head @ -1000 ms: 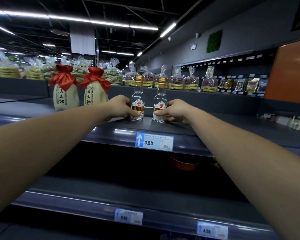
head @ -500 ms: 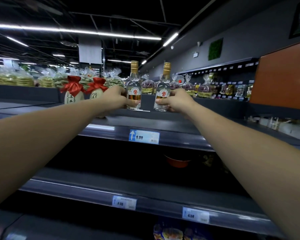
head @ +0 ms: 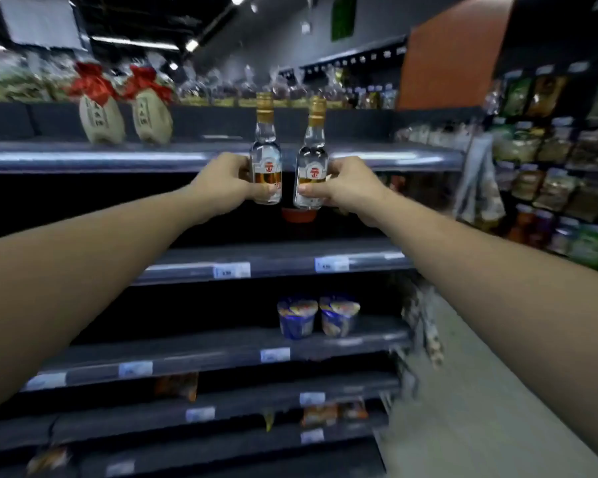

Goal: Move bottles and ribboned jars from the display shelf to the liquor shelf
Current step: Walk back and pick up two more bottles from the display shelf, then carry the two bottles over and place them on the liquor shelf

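Observation:
My left hand [head: 221,186] grips a small clear bottle [head: 266,143] with a gold cap and a red-and-white label. My right hand [head: 346,186] grips a second bottle of the same kind [head: 312,146]. Both bottles are upright, side by side, held in the air in front of the top display shelf [head: 83,157]. Two cream jars with red ribbons stand on that shelf at the left: one jar [head: 101,119] and its neighbour [head: 152,117].
Lower shelves [head: 273,257] run below, with two blue cup packs [head: 316,317] and several snack packets. A stocked shelf unit [head: 549,160] stands at the right, with an orange panel [head: 453,60] above. The pale aisle floor [head: 470,391] lies at lower right.
Both hands have lifted the bottles off the top shelf and drawn them back toward me. My view has pulled back and tilted down, showing the lower shelves and the aisle.

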